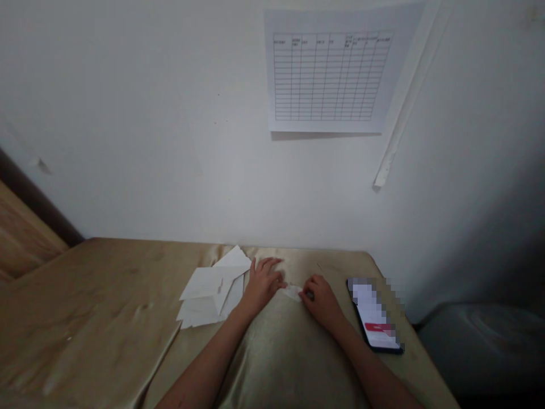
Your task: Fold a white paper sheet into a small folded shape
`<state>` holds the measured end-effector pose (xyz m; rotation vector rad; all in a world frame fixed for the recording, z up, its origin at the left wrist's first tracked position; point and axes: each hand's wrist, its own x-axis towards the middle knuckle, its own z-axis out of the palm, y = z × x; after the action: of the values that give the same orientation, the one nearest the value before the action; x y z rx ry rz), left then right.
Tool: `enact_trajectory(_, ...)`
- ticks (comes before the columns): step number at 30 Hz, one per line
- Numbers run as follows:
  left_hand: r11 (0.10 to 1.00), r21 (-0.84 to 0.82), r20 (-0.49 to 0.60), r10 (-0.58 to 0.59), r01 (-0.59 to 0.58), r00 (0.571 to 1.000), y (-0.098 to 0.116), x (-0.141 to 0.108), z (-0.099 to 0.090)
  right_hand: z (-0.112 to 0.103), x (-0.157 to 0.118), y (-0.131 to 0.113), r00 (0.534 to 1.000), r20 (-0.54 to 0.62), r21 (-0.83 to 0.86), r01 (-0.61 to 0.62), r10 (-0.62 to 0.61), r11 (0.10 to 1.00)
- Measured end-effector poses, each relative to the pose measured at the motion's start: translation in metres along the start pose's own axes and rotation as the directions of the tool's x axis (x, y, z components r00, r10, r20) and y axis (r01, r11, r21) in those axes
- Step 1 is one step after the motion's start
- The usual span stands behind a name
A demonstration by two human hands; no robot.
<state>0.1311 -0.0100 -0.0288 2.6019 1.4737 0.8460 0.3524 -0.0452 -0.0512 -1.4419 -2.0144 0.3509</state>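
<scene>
The paper slip [293, 292] runs lengthwise ten-to-four o'clock from the left hand [261, 282], grip unclear, to the right hand [321, 298], pinched on it.

Nothing legible; headings [331, 41] on wall sheet [334, 76] blurred.

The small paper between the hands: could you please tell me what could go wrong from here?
1. The small paper looks thin and lies between the left hand and the right hand, so a pull from both sides might tear or crease it.
2. The loose sheets overlap right beside the left hand, which might push them out of place.
3. The phone lies close to the right forearm; a bump might shift it.
</scene>
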Motion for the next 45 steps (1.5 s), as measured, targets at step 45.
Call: enact_trajectory(45,0.974,0.161,0.363,-0.210,0.160,0.908,0.037,-0.021,0.034,0.002,0.001,0.011,0.987,-0.010,-0.154,-0.162,0.162,0.975)
